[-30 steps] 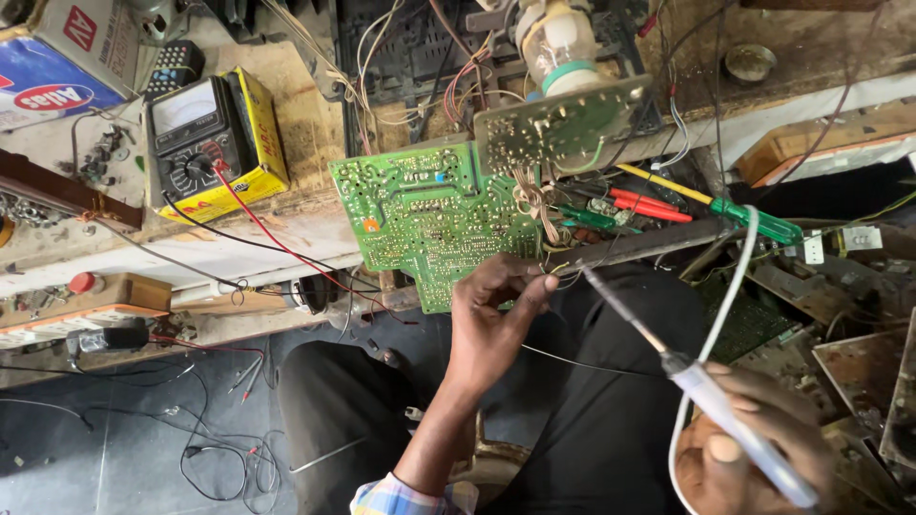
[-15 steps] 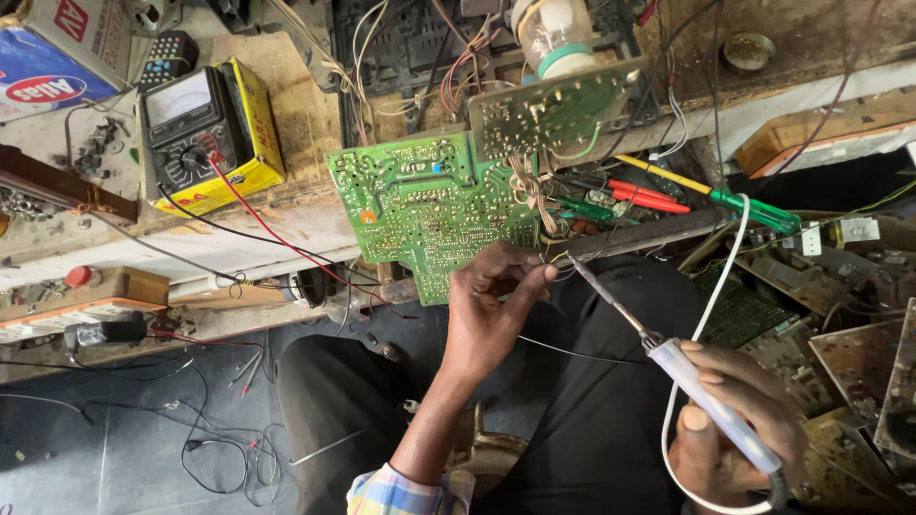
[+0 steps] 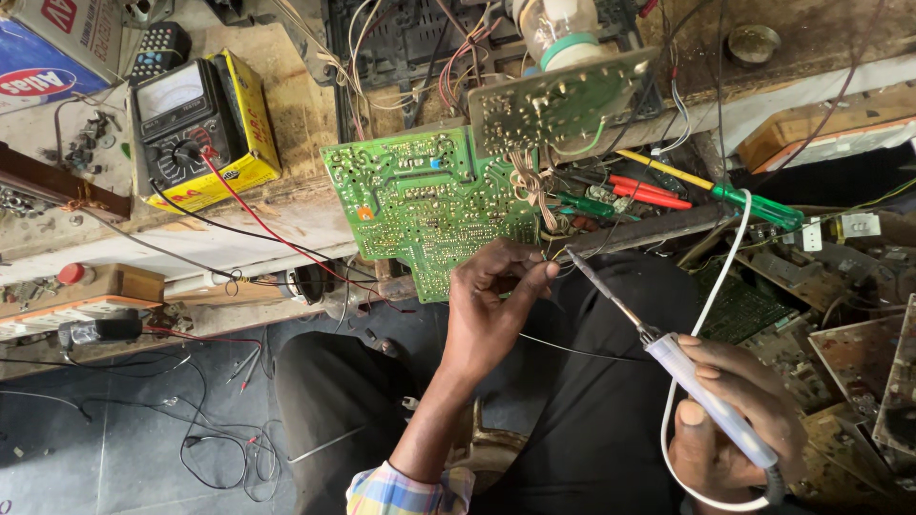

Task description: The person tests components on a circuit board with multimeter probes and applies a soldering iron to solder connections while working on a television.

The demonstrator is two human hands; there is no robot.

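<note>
My left hand (image 3: 491, 305) pinches thin wire at the green circuit board (image 3: 429, 205); my right hand (image 3: 735, 420) grips the soldering iron (image 3: 658, 348), whose tip could burn my fingers if it slips.

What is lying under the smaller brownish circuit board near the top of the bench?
Under the brownish circuit board lie red and green screwdrivers and tan wires; the green circuit board tucks beneath its corner. Whatever lies further underneath is covered.

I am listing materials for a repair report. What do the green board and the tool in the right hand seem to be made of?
The green circuit board looks like rigid laminate with a glossy green coating and pale traces. The soldering iron in the right hand seems to have a dull grey metal shaft and a smooth whitish handle, probably plastic; its white cord looks rubbery or plastic.
</note>
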